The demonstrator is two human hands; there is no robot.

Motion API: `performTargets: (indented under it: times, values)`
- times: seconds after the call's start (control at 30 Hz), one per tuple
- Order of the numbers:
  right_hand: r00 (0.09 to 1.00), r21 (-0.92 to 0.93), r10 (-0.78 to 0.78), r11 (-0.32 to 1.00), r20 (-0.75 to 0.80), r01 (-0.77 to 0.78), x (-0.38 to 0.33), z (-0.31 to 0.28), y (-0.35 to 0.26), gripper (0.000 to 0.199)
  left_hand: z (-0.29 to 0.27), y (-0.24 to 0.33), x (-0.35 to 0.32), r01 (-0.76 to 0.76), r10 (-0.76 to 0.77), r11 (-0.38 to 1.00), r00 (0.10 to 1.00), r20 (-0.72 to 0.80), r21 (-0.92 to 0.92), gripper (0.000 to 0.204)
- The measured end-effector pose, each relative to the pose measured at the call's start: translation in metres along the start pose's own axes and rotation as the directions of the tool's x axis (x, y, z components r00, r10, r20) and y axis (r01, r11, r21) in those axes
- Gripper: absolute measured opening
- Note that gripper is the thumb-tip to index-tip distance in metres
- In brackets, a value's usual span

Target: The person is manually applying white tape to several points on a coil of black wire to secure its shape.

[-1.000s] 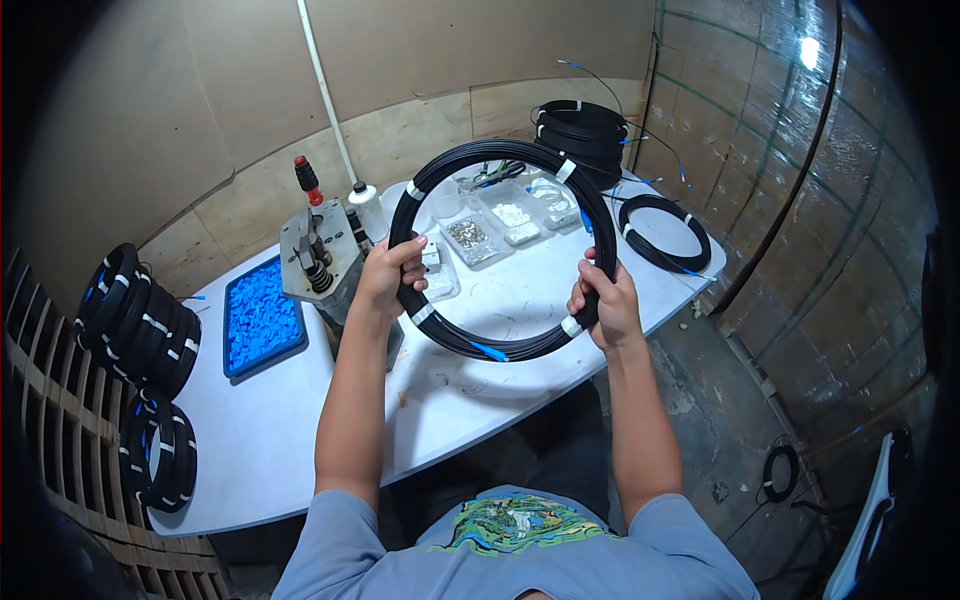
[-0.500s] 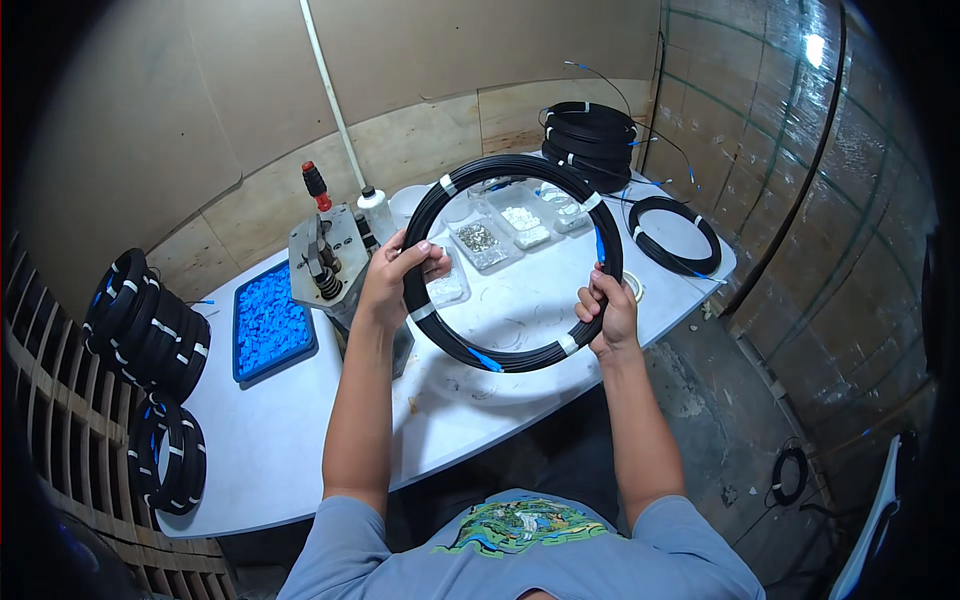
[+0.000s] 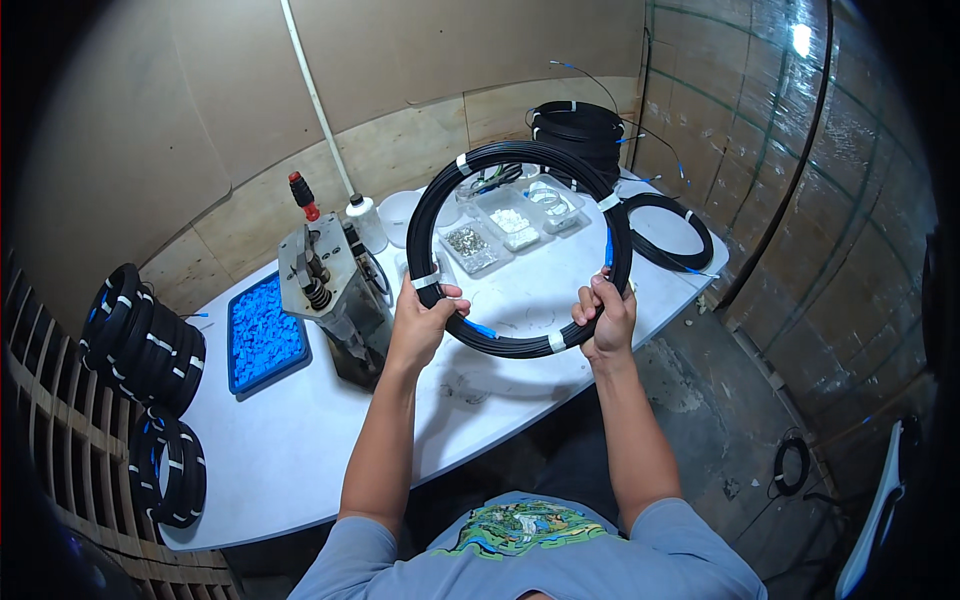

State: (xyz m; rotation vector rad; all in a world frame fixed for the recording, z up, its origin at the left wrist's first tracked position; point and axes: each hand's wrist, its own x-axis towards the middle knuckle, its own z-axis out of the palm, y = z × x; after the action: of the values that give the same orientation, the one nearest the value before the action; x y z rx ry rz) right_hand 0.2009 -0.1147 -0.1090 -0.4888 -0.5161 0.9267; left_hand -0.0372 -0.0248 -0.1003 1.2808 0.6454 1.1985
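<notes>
A coil of black cable (image 3: 515, 349), bound with several white bands, is held up over the table between my two hands. My left hand (image 3: 424, 318) is closed around the ring's lower left, just below a white band. On the right side, my right hand (image 3: 606, 314) grips the ring with curled fingers. One blue connector (image 3: 480, 329) lies along the lower left of the coil. Another blue connector (image 3: 610, 247) shows on its right side, above my right hand. Through the ring I see clear trays, one with small metal parts (image 3: 467, 243), one with white parts (image 3: 513, 228).
A metal hand press (image 3: 335, 290) with a red-and-black handle stands left of the coil. Beside it is a blue tray (image 3: 240, 388) of small blue parts. Black cable coils are stacked at the table's left (image 3: 150, 340) and back (image 3: 577, 135); a single coil (image 3: 690, 262) lies at the right.
My left hand has slid down the ring's left side, to below a white band. The coil has turned slightly, its lower blue connector shifting left and up. My right hand keeps its grip.
</notes>
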Motion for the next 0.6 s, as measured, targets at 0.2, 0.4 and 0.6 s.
performTargets:
  times: [0.2,0.4,0.6]
  values:
    - [1.000,0.026,-0.018,0.999,-0.021,0.018,-0.004,-0.006,0.010,0.012,0.002,0.004,-0.001,-0.028,0.034,0.994,0.998,-0.054,0.109,0.039]
    - [1.000,0.152,-0.006,0.988,-0.014,0.009,-0.010,-0.005,0.021,0.013,0.002,-0.002,-0.003,-0.147,0.140,0.987,0.984,-0.108,-0.065,0.043]
    - [1.000,0.199,-0.014,0.980,-0.009,0.015,-0.011,-0.007,0.025,0.015,0.040,-0.016,-0.014,-0.081,-0.015,0.941,0.960,-0.280,-0.329,0.038]
